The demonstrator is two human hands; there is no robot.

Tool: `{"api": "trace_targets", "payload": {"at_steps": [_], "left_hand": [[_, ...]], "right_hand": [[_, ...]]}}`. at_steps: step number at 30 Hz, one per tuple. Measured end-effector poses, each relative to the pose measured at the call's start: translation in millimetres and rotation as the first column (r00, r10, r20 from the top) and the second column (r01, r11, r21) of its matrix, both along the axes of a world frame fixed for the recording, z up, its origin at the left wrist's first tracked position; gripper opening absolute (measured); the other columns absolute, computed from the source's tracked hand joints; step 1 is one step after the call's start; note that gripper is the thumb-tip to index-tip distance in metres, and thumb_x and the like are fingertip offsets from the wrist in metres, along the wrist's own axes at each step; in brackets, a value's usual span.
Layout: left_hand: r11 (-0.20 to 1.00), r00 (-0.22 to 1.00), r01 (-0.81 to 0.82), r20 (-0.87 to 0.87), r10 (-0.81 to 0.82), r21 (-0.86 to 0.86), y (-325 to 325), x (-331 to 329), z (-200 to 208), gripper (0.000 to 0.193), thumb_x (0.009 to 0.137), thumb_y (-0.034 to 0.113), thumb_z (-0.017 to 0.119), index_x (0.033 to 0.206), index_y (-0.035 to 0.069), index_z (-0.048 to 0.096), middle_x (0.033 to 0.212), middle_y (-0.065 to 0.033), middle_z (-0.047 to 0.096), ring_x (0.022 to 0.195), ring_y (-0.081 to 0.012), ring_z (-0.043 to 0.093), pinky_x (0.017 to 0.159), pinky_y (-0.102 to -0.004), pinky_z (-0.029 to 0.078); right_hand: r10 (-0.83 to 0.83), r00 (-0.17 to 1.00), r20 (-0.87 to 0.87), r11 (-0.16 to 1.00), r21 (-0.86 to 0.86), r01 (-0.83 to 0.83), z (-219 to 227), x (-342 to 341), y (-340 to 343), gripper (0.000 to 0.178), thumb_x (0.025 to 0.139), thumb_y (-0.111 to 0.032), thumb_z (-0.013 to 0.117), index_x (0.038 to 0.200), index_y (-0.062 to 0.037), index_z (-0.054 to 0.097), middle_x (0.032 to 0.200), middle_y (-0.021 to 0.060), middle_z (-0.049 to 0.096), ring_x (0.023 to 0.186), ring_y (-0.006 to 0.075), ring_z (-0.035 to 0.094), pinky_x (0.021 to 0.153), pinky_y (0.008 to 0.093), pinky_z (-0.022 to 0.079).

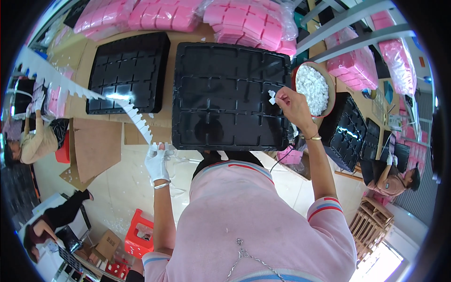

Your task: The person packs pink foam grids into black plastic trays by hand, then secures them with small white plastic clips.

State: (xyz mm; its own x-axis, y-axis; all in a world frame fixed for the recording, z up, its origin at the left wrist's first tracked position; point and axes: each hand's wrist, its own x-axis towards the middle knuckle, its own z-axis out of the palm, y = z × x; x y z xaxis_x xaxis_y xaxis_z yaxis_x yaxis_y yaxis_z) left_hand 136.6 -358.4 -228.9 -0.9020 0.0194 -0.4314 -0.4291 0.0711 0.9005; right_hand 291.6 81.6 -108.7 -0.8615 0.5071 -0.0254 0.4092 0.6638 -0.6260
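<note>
My left hand [157, 162], in a white glove with bare fingertips, is closed on the lower end of a long white toothed strip [136, 120], which curves up to the far left. My right hand [293, 105] is bare and pinches a small white piece [272, 97] above the right part of a black plastic tray [230, 66]. The tray lies in front of me, its surface divided into compartments by raised ridges. Just right of the right hand stands a round bowl [333, 94] heaped with small white pieces [310, 87].
A second black tray [127, 70] lies to the left, and stacked black trays [345, 131] stand at right. Plastic-wrapped pink foam blocks [249, 21] line the back. A red stool [139, 235] is behind on the left. Other people [28, 141] work on both sides.
</note>
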Motion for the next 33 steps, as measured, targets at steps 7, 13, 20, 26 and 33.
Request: {"api": "trace_targets", "payload": {"at_steps": [7, 13, 20, 26, 33], "left_hand": [[0.993, 0.997, 0.044, -0.059, -0.051, -0.107, 13.8, -28.9, -14.9, 0.024, 0.096, 0.015, 0.075, 0.115, 0.001, 0.069, 0.097, -0.0056, 0.074, 0.077, -0.0122, 0.071, 0.060, -0.0210, 0.049], [0.966, 0.970, -0.134, -0.231, 0.081, -0.223, 33.1, -34.7, 36.7, 0.014, 0.099, 0.006, 0.066, 0.112, 0.001, 0.067, 0.097, -0.0075, 0.072, 0.078, -0.0125, 0.070, 0.062, -0.0220, 0.050], [0.963, 0.809, 0.220, -0.522, -0.270, -0.158, 151.5, -53.9, 134.3, 0.014, 0.099, 0.008, 0.067, 0.108, 0.000, 0.072, 0.095, -0.0057, 0.073, 0.081, -0.0131, 0.071, 0.069, -0.0227, 0.054], [0.882, 0.847, 0.459, -0.349, -0.400, 0.103, 276.4, -178.0, 102.7, 0.022, 0.097, 0.003, 0.063, 0.117, 0.000, 0.070, 0.104, -0.0065, 0.073, 0.096, -0.0143, 0.072, 0.080, -0.0250, 0.055], [0.918, 0.907, 0.392, -0.137, -0.397, -0.065, 410.7, -296.3, 3.4, 0.033, 0.089, 0.005, 0.069, 0.121, 0.012, 0.068, 0.104, 0.0017, 0.069, 0.084, -0.0128, 0.061, 0.073, -0.0282, 0.050]], "right_hand": [[0.004, 0.997, -0.080, 0.981, 0.193, 0.012, -33.3, -6.0, 7.1, 0.015, 0.085, -0.009, 0.066, 0.100, -0.0093, 0.066, 0.082, 0.0134, 0.071, 0.077, 0.0351, 0.069, 0.066, 0.0470, 0.054], [-0.148, 0.942, -0.302, 0.986, 0.029, 0.164, -32.7, 9.1, 41.5, 0.010, 0.090, -0.004, 0.070, 0.100, -0.0023, 0.072, 0.085, 0.0129, 0.070, 0.075, 0.0229, 0.071, 0.070, 0.0330, 0.056], [-0.386, 0.895, -0.222, 0.744, 0.499, 0.445, -101.8, 99.0, 184.3, 0.019, 0.089, 0.001, 0.067, 0.106, -0.0025, 0.076, 0.105, 0.0201, 0.071, 0.084, 0.0351, 0.071, 0.075, 0.0415, 0.059], [-0.148, 0.867, -0.476, 0.976, 0.072, 0.206, -51.4, -22.2, 158.0, 0.016, 0.088, -0.003, 0.074, 0.104, -0.0034, 0.075, 0.101, 0.0124, 0.073, 0.084, 0.0249, 0.072, 0.067, 0.0325, 0.059], [-0.035, 0.902, -0.430, 0.956, 0.248, 0.155, -93.8, -137.2, 193.2, 0.033, 0.085, -0.015, 0.079, 0.116, -0.0094, 0.074, 0.113, 0.0149, 0.072, 0.101, 0.0342, 0.070, 0.087, 0.0406, 0.058]]}}
